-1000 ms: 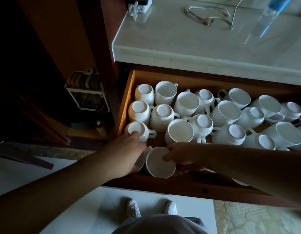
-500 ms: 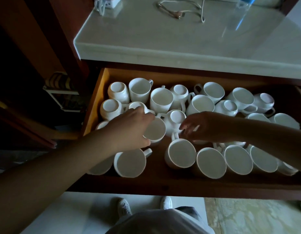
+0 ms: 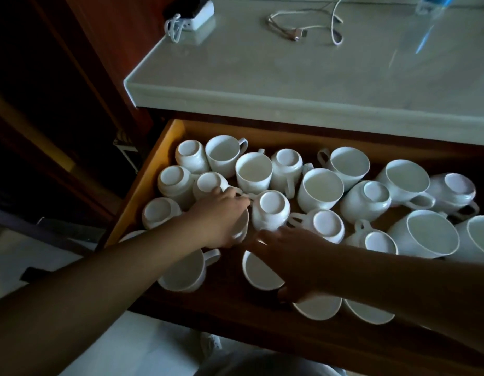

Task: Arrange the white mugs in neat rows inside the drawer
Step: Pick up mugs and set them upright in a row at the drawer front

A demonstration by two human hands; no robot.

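Observation:
Many white mugs fill the open wooden drawer (image 3: 151, 172); some stand upright, some are upside down, some lie on their sides. My left hand (image 3: 220, 219) reaches into the left-middle and grips a white mug (image 3: 242, 226) by its rim; my hand hides most of it. My right hand (image 3: 292, 257) lies over a mug on its side (image 3: 261, 275) near the drawer's front, fingers stretched left toward an upside-down mug (image 3: 270, 210). Another mug on its side (image 3: 185, 272) lies under my left forearm.
A pale stone countertop (image 3: 289, 77) overhangs the drawer's back, carrying a white charger (image 3: 193, 16), a loose cable (image 3: 303, 32) and a clear bottle (image 3: 430, 14). Dark wooden cabinet panels stand on the left. White floor and my shoe (image 3: 211, 346) show below the drawer front.
The view has moved closer. My right hand has dropped from the middle mugs onto the sideways mug at the front. My left hand stays on its mug, now beside the upside-down one.

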